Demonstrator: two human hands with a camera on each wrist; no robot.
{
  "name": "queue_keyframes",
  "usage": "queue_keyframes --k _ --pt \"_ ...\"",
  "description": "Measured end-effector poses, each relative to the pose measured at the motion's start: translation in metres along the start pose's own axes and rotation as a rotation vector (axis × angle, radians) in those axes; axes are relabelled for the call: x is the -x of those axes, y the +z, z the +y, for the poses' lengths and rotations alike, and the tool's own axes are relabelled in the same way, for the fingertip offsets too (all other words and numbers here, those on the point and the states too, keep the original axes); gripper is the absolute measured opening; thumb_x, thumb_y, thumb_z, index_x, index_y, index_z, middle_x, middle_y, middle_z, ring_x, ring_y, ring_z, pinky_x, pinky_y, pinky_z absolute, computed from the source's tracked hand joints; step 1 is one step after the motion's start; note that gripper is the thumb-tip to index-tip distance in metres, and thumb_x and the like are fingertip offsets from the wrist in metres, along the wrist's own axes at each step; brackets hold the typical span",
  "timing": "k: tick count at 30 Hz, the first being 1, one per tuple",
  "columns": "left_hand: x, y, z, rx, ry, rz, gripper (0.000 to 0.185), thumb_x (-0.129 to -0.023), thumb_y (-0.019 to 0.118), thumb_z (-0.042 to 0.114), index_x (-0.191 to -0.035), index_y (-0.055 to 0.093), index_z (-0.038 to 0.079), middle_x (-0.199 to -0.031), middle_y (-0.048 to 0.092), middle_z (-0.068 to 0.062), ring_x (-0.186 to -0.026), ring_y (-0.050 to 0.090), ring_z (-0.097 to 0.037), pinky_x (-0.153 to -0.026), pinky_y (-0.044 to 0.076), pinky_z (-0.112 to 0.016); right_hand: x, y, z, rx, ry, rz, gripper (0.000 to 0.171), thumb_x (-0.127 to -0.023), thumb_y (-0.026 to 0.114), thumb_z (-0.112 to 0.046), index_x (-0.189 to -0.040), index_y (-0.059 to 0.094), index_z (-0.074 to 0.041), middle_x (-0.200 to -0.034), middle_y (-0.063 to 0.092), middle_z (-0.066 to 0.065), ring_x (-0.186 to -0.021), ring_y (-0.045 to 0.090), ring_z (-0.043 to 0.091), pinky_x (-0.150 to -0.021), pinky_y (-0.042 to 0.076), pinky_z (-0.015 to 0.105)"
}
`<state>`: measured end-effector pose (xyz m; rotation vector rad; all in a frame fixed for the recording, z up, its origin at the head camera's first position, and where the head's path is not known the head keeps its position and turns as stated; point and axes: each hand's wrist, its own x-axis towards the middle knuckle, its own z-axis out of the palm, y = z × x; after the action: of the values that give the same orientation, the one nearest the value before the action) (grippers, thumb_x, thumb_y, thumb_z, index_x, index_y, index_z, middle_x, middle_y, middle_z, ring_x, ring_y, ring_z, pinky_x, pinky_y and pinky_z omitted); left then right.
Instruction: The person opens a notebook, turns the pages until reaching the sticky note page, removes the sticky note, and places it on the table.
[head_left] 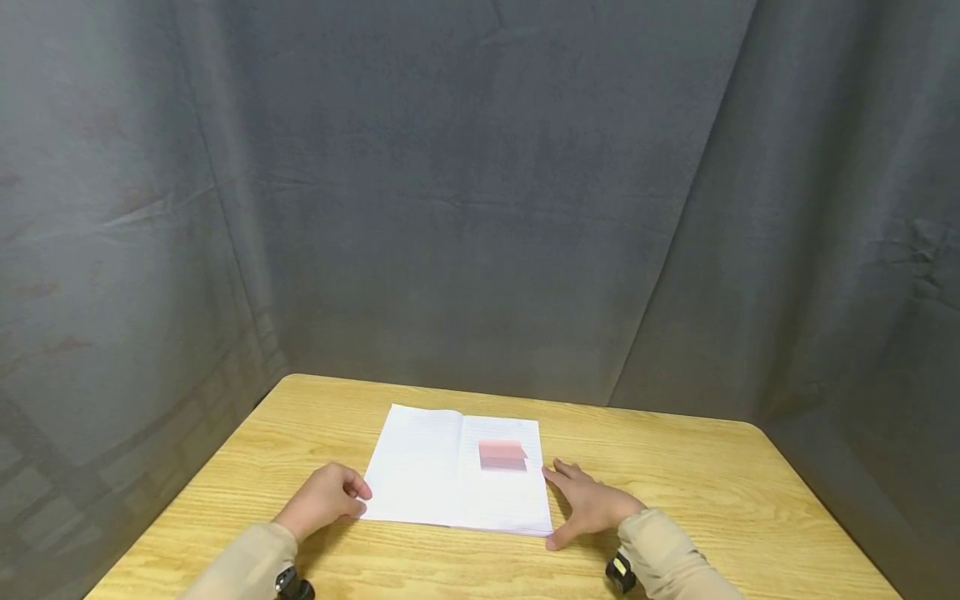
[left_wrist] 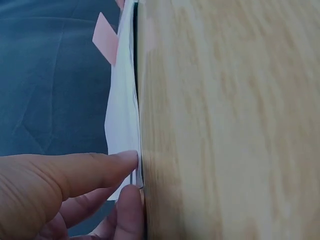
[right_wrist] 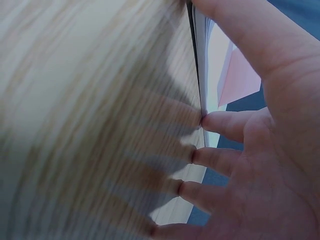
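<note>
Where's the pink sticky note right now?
In the head view, the pink sticky note sits on the right-hand page of the open notebook, closer to the right hand than to the left hand.

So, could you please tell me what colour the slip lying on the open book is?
Pink slip; the head view shows it best.

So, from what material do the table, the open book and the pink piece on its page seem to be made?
Table: looks like wood or wood-look laminate, smooth and light, with streaked grain.
Open book: thin white paper, matte, with faint ruled lines and stacked page edges.
Pink piece: probably thin paper, like a sticky note, flat and matte.
</note>
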<state>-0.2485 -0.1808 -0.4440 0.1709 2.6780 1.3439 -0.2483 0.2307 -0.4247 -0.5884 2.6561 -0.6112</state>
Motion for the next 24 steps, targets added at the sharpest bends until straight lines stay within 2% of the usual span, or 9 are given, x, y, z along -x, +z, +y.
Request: queue_keyframes --k 8,24 --pt "-0.0015 0.0016 0.0008 -0.059 -0.002 0.036 0.015 -0.07 0.074 -0.008 -0.08 0.068 0.002 -0.073 0.055 -0.004 -0.066 0.05 -0.016 -0.058 0.047 -0.027 0.0001 0.0002 0.0002 0.006 0.005 0.002 0.111 -0.07 0.083 -0.048 -0.151 0.024 0.001 -0.156 0.015 0.028 -0.139 0.015 0.057 -0.101 0.021 0.075" --pt "-0.0029 0.0012 0.0016 -0.057 -0.032 0.053 0.016 -0.07 0.076 -0.008 -0.078 0.068 0.003 -0.076 0.056 -0.004 -0.073 0.048 -0.018 -0.064 0.045 -0.03 -0.0003 -0.0015 0.0046 -0.022 -0.047 -0.012 0.111 -0.072 0.079 -0.051 -0.151 0.022 0.002 -0.156 0.013 0.031 -0.139 0.013 0.058 -0.102 0.021 0.075"
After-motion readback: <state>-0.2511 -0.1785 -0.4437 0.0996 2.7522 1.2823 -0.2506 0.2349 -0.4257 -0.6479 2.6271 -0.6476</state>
